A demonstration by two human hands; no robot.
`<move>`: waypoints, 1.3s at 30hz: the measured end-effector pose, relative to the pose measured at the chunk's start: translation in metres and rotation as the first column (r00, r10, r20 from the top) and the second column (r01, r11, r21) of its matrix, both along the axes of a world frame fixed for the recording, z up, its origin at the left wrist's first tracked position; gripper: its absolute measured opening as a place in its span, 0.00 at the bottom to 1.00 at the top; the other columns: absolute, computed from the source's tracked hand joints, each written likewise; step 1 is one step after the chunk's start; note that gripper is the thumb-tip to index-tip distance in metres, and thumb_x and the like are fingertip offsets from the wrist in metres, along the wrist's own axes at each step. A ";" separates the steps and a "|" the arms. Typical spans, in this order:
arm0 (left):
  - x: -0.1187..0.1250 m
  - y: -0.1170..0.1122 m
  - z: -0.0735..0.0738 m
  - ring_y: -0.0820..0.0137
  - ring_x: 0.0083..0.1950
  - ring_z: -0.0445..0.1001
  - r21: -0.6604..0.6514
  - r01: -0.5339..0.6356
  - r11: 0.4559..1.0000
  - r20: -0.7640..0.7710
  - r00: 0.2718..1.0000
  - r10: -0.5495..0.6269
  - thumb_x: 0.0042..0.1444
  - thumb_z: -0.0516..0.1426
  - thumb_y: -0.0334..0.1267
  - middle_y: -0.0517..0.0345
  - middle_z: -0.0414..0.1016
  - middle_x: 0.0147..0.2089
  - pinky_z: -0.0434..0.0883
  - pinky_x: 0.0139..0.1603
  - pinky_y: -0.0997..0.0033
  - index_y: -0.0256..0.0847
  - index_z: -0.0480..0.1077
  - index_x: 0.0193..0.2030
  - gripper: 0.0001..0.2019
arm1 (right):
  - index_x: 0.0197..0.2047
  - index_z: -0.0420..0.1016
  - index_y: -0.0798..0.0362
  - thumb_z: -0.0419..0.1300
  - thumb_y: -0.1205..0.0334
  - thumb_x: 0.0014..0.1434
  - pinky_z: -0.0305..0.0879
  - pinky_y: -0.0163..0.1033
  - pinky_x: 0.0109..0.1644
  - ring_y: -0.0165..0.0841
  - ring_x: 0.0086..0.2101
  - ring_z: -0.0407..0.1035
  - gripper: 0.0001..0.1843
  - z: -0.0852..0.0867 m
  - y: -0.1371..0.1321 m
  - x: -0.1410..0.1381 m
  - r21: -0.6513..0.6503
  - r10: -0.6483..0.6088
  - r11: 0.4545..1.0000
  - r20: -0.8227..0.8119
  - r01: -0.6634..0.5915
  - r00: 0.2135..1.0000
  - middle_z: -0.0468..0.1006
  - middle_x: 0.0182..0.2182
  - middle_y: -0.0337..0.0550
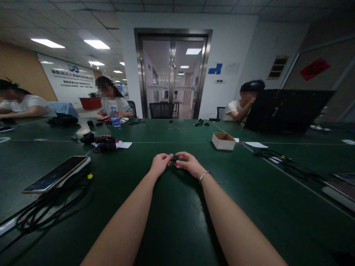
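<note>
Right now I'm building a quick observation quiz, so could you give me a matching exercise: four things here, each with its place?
1. Small black object
2. Silver bracelet
3. Smartphone
4. Open white box

A. Left of the left hand
B. Around the right wrist
C. Beyond and right of the right hand
D. Between both hands

Pairs: 1-D, 2-B, 3-A, 4-C

2 foreground hands (160, 165) (191, 165), 1 carton (223, 144)

Single head cam looks fwd & down across table (177, 210), fingers (167, 159) nr ctr, glass drs (172, 74) far.
</note>
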State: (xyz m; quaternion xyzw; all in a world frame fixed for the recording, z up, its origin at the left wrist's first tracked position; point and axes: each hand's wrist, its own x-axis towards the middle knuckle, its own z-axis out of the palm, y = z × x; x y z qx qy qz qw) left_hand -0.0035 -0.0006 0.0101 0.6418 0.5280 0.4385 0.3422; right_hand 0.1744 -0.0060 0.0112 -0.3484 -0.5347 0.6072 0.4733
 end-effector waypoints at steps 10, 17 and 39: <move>0.003 -0.017 0.016 0.69 0.24 0.67 -0.010 -0.120 0.993 -0.221 0.968 0.115 0.57 0.46 0.62 0.57 0.71 0.23 0.58 0.28 0.70 0.40 0.71 0.23 0.29 | 0.41 0.74 0.55 0.70 0.74 0.44 0.76 0.36 0.42 0.29 0.33 0.76 0.20 -0.001 0.001 -0.002 -0.007 -0.005 1.000 0.052 0.005 0.999 0.77 0.37 0.42; 0.004 -0.016 0.013 0.69 0.30 0.69 0.137 -0.053 0.989 -0.134 0.988 0.072 0.57 0.52 0.54 0.58 0.73 0.28 0.62 0.31 0.71 0.40 0.73 0.31 0.19 | 0.38 0.73 0.59 0.64 0.71 0.56 0.76 0.31 0.31 0.30 0.26 0.76 0.05 0.006 -0.001 -0.005 -0.114 -0.016 0.993 0.007 0.016 1.000 0.78 0.26 0.45; 0.001 -0.060 0.035 0.77 0.23 0.66 -0.009 0.194 0.981 0.038 0.980 -0.193 0.58 0.53 0.46 0.56 0.74 0.37 0.64 0.24 0.76 0.40 0.68 0.46 0.14 | 0.45 0.68 0.56 0.66 0.65 0.55 0.75 0.36 0.31 0.30 0.25 0.75 0.16 0.051 -0.032 0.017 -0.152 0.036 0.988 0.143 -0.014 0.989 0.78 0.28 0.43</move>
